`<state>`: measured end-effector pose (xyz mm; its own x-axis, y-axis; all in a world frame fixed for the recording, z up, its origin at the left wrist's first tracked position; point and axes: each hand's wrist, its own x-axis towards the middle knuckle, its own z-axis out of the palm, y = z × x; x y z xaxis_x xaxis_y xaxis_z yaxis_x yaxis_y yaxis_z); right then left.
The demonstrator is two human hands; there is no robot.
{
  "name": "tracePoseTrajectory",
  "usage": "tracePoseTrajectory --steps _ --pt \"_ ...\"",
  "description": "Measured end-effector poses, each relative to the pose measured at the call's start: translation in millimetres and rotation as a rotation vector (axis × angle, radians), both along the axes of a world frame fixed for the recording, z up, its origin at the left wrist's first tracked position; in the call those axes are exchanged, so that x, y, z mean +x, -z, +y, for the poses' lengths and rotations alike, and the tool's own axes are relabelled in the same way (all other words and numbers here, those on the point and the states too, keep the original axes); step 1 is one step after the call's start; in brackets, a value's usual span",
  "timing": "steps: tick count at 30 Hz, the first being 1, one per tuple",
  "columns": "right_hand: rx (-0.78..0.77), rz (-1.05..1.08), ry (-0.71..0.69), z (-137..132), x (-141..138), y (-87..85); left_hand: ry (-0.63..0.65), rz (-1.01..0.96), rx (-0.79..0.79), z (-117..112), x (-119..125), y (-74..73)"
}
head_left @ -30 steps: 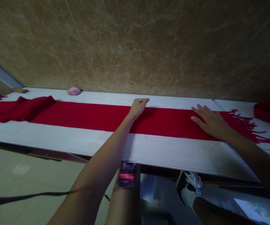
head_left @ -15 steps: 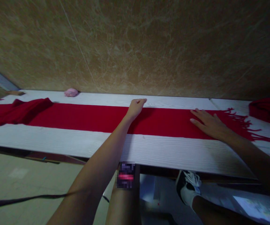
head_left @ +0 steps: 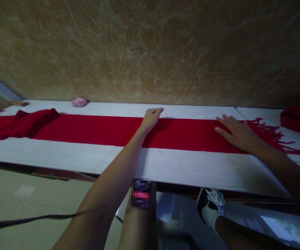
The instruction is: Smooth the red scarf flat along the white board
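Note:
A long red scarf (head_left: 95, 130) lies stretched along the white wooden table (head_left: 181, 166). Its left end is bunched into a heap (head_left: 22, 121), and its fringed right end (head_left: 272, 137) trails toward the table's right side. My left hand (head_left: 152, 117) is closed in a fist at the scarf's far edge near the middle, pinching the cloth there. My right hand (head_left: 237, 133) lies flat with fingers spread, pressing the scarf down just left of the fringe.
A small pink lump (head_left: 79, 102) sits at the back of the table by the marbled brown wall (head_left: 150, 52). More red cloth (head_left: 299, 119) lies at the far right. Below the table edge I see a tiled floor, a black strap and my sneaker (head_left: 209, 206).
My right hand has slid slightly to the right along the scarf toward the fringe. The left fist has stayed in place.

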<state>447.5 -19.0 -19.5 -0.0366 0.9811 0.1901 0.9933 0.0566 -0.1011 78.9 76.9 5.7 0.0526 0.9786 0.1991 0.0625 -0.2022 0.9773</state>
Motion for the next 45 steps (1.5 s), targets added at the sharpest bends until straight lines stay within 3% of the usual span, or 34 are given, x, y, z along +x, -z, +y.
tracePoseTrajectory --steps 4,9,15,21,27,33,38,42,45 --pt "-0.061 0.002 -0.013 0.3 2.1 1.4 -0.015 -0.032 -0.021 -0.1 -0.1 0.3" --pt "0.024 -0.015 0.006 -0.1 -1.9 -5.3 -0.001 -0.005 0.013 0.6 -0.1 1.4" --pt "-0.11 -0.007 -0.029 -4.2 -14.8 -8.2 -0.016 -0.004 -0.005 0.3 0.4 0.7" --pt "-0.011 -0.007 -0.009 -1.8 -11.9 -8.1 -0.012 0.005 0.003 0.8 -0.2 1.4" --pt "-0.108 0.002 -0.003 -2.0 -11.3 -4.0 -0.004 -0.003 -0.006 0.1 -0.4 0.8" --pt "0.02 0.01 0.0 -1.3 -7.8 -4.4 -0.002 0.021 0.012 -0.6 0.4 -0.8" --pt "-0.124 -0.015 0.009 -3.2 -12.9 -7.4 -0.024 0.012 -0.025 -2.1 0.4 -2.1" --pt "-0.063 -0.018 0.042 -1.2 -6.5 -12.4 -0.025 -0.012 -0.035 -2.5 0.0 -1.9" --pt "-0.046 -0.03 0.058 -2.6 -0.9 -6.8 -0.03 -0.005 -0.03 -1.4 0.2 -1.2"
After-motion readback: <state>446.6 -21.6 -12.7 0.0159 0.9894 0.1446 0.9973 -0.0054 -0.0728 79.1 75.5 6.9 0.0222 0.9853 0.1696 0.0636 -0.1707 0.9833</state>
